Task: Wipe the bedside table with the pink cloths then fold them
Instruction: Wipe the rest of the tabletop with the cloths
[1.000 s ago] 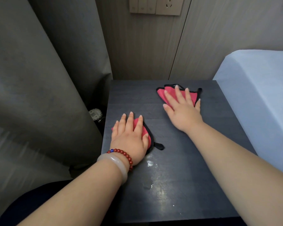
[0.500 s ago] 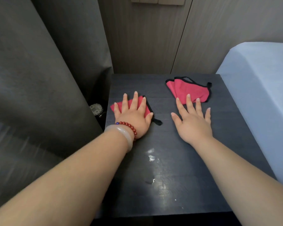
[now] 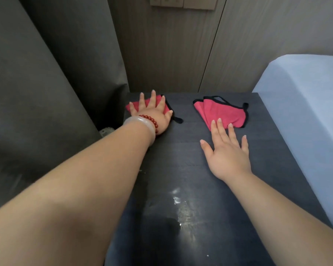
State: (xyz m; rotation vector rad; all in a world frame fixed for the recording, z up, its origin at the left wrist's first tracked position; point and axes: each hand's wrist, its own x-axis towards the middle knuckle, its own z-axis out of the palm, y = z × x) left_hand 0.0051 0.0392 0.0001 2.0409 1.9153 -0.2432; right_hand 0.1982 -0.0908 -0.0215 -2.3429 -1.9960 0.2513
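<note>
The dark bedside table point(image 3: 188, 166) fills the middle of the view. My left hand point(image 3: 154, 114) lies flat, fingers spread, pressing a pink cloth with black trim point(image 3: 136, 106) at the table's far left corner; most of that cloth is hidden under the palm. A second pink cloth point(image 3: 221, 112), loosely bunched with a black edge, lies at the far right of the table. My right hand point(image 3: 227, 150) rests flat and open on the tabletop just in front of it, with two fingertips touching the cloth's near edge.
A wet patch point(image 3: 181, 206) glistens on the near middle of the table. A grey curtain point(image 3: 46, 93) hangs at the left, a bed with a pale blue sheet point(image 3: 304, 116) borders the right, and a wood-panelled wall with switches point(image 3: 182, 1) stands behind.
My left hand has slid its cloth from the near left away to the far left corner. My right hand has come off the right cloth and drawn back toward me.
</note>
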